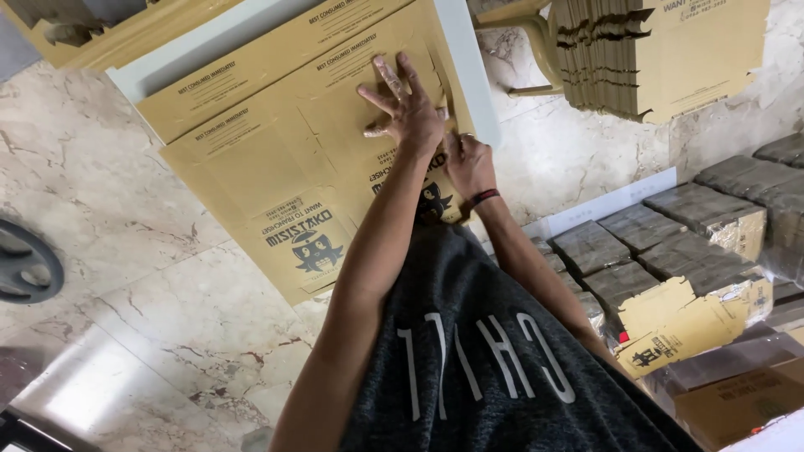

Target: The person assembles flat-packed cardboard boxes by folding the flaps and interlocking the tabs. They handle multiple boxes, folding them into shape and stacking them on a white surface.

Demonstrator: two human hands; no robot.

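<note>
Brown flat cardboard box blank (285, 167) (printed, creased) lies under the spread left hand (410, 113); right hand (467, 163) pinches its edge.

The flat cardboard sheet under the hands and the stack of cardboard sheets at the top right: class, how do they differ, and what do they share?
The flat cardboard sheet lies spread on the white table, its printed face up; the stack of cardboard sheets is many sheets packed together, edges showing. The left hand presses on the sheet with fingers spread and the right hand touches its edge; no hand touches the stack. Both are brown die-cut cardboard with dark print.
</note>
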